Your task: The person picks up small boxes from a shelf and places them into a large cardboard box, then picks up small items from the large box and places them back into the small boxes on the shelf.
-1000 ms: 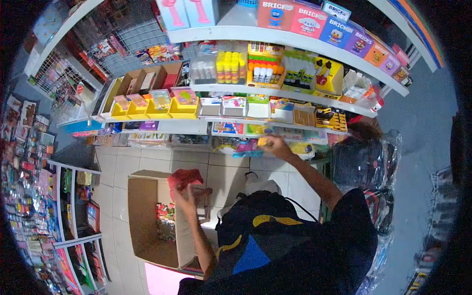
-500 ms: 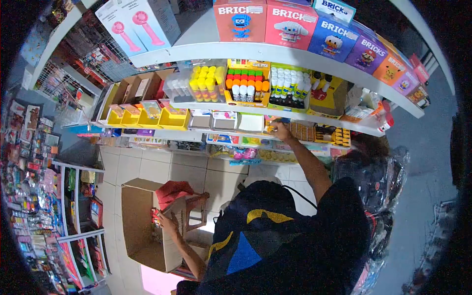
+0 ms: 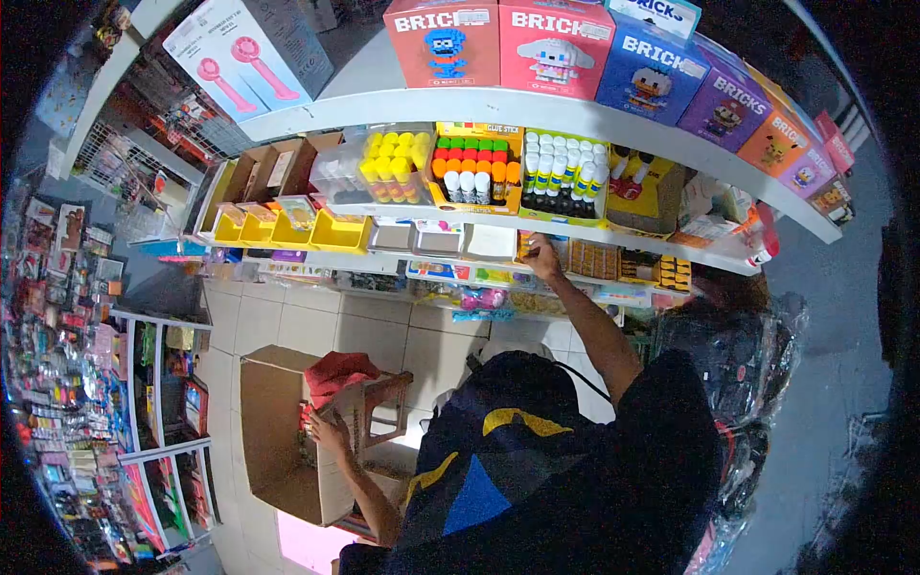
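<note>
My left hand [image 3: 329, 431] is at the near side of an open cardboard box [image 3: 270, 359], its fingers closed on a small red item [image 3: 307, 416] whose kind I cannot make out. A red cloth [image 3: 337, 374] hangs over the box edge just beyond that hand. My right hand [image 3: 543, 259] reaches to the lower shelf, fingers bent into a small compartment [image 3: 526, 243] beside a white tray [image 3: 490, 242]. Its fingertips are partly hidden, and whatever they pinch is too small to name. Right of it are brownish-orange packed items [image 3: 591, 259].
Above the right hand, a shelf carries glue sticks [image 3: 476, 168], white-capped bottles [image 3: 563, 172] and yellow-capped tubes [image 3: 395, 165]. Brick-toy boxes [image 3: 556, 48] line the top shelf. Yellow bins [image 3: 339, 233] sit left. A stool [image 3: 391, 407] stands beside the cardboard box. Plastic-wrapped bags [image 3: 719, 364] are at right.
The camera view has shifted slightly. My right hand stays at the same compartment with its fingers a little more bent. My left hand remains at the box with the red item.
</note>
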The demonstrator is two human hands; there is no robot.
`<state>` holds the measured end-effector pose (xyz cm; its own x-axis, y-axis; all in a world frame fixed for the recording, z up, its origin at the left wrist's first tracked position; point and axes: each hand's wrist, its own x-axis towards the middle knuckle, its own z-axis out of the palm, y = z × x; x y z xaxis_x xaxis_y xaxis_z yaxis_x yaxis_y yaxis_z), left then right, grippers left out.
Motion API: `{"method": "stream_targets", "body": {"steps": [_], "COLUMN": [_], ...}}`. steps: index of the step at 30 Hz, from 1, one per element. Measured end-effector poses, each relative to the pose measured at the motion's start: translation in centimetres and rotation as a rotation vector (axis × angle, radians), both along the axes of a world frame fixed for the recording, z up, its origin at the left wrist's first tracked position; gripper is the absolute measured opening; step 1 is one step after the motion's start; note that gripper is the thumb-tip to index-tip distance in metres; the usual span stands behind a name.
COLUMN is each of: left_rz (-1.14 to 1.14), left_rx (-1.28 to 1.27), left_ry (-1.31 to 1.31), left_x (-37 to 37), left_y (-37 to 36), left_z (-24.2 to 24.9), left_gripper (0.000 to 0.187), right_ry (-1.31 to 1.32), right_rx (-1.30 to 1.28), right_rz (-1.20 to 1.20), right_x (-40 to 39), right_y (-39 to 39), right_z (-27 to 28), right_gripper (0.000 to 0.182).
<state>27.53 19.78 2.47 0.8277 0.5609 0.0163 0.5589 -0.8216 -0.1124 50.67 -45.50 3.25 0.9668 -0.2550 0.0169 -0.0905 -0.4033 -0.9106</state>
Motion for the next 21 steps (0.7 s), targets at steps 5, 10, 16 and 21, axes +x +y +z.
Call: {"method": "stream_targets", "body": {"steps": [5,10,16,21], "left_rz": [-0.013,0.009,0.025,0.071], "left_rx": [-0.041,-0.056,-0.072,-0.662], "left_ry": [0.052,0.005,0.042,-0.366], "left_x": [0.2,0.2,0.4,0.8], "left_y": [0.5,-0.3,-2.0,-2.0], "left_z": [0.1,0.6,2.5,3.3], "left_gripper": [0.074,0.075,0.078,0.081], "right_ry": [-0.101,-0.227,-0.120,-0.342], "right_rx": [0.342,0.006,0.119,-0.236], "right_rz": [-0.021,-0.030,-0.039,-0.008], "right_x": [1.0,0.2,0.2,-0.8], "right_y": [-0.5,0.5,1.1,0.6], "right_z": [-5.3,-2.6,-0.8,1.6], "right_gripper": [0.054,0.055,0.056,0.052]}}
